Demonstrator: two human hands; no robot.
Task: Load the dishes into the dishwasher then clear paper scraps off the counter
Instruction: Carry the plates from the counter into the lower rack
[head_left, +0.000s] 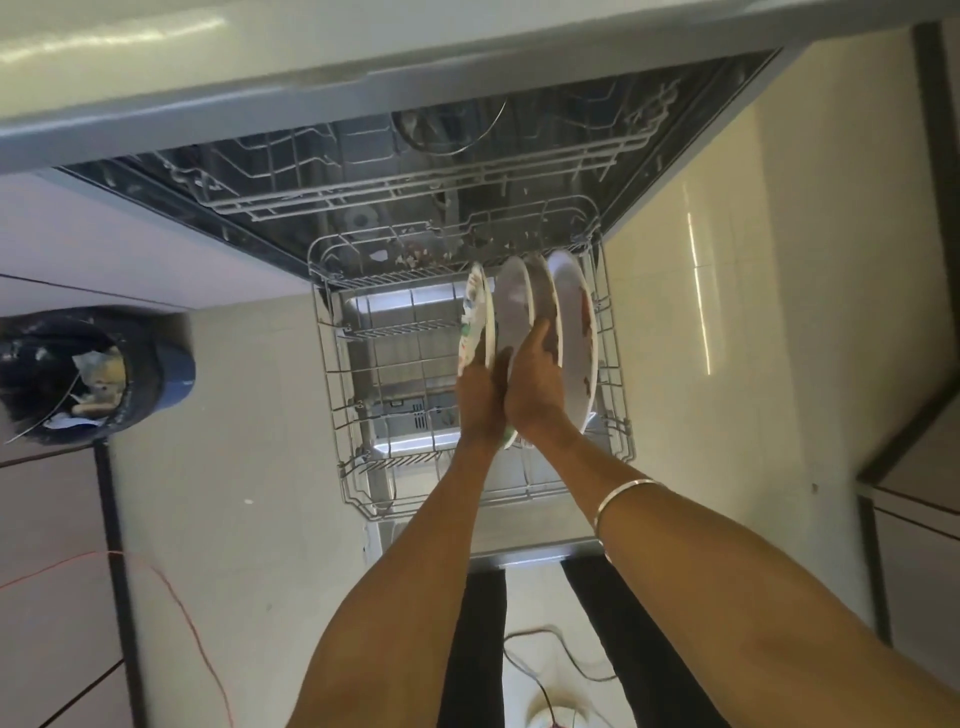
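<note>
The dishwasher stands open with its lower rack (332, 395) pulled out over the door. Several dirty plates stand on edge at the rack's right side. A large white plate with brown smears (574, 332) is the rightmost. To its left stand a white plate (514, 301) and a patterned plate (475, 317). My left hand (480, 395) grips the patterned plate's lower edge. My right hand (537, 384) is closed on the white plate, fingers between it and the large one. The upper rack (415, 176) sits inside the machine.
A dark bin (93, 374) full of rubbish stands on the floor at the left. The counter edge (208, 98) runs above the dishwasher. A red wire (171, 592) lies on the floor at the lower left, a black cable (566, 654) between my legs. Cabinets (914, 509) are at the right.
</note>
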